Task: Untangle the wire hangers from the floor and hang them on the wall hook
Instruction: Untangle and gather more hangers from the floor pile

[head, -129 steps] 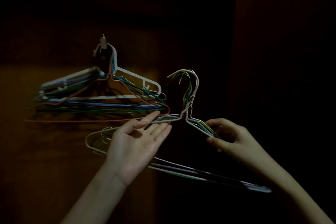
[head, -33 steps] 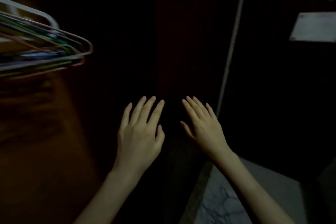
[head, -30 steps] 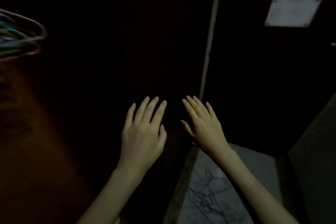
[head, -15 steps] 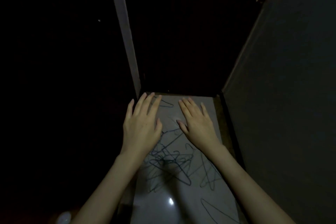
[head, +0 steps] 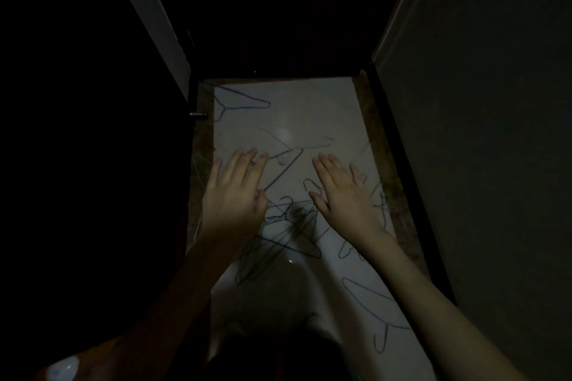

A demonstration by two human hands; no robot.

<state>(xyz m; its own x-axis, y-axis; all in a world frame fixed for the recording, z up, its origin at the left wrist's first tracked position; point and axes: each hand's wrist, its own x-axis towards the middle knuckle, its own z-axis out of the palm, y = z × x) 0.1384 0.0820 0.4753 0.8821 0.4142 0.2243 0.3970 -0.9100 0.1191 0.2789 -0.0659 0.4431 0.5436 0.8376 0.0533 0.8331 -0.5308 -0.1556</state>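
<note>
Wire hangers point(head: 278, 235) lay tangled on the pale floor point(head: 309, 108) at frame centre; left hand point(head: 235, 195) and right hand point(head: 343, 195) hovered above, fingers straight, apparently holding nothing.

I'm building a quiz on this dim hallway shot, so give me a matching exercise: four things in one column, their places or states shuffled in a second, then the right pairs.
Things:
1. left hand
2. blue hanger
3. tangled hangers
4. outlying hanger

Places or states:
A. heaped on the floor between the two wrists
B. alone at the far left corner of the floor
C. open, fingers spread, holding nothing
D. alone on the floor near the right forearm

Pairs: 1-C, 2-B, 3-A, 4-D
</note>
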